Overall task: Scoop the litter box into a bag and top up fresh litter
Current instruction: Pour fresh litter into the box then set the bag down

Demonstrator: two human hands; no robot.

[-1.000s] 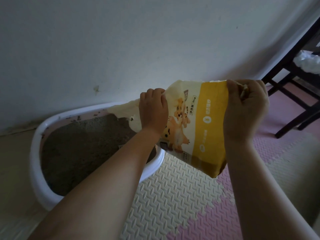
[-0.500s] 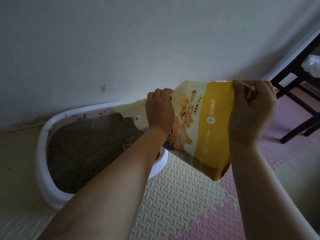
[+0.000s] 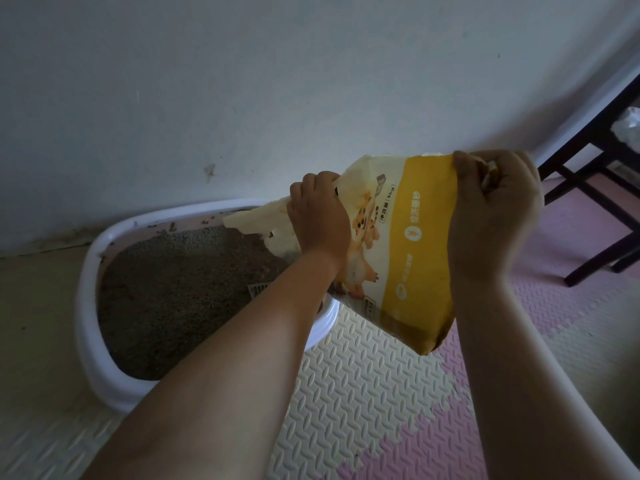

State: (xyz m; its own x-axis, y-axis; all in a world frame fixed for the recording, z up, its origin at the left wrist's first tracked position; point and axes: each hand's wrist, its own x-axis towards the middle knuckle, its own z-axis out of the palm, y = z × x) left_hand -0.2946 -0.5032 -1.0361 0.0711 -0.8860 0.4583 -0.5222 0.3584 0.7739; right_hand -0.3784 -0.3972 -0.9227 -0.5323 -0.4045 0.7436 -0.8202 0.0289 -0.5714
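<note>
I am tipping the yellow litter bag (image 3: 408, 244) above the white litter box (image 3: 114, 368), its mouth now hanging lower over the grey litter (image 3: 173, 289); my left hand (image 3: 318, 220) is clamping the neck, my right hand (image 3: 495, 209) pinching the raised bottom, so pouring looks imminent.

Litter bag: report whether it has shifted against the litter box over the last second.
Yes, slightly. The litter bag has edged left, farther over the litter box; its lower corner now sits closer to the box's right rim.
</note>
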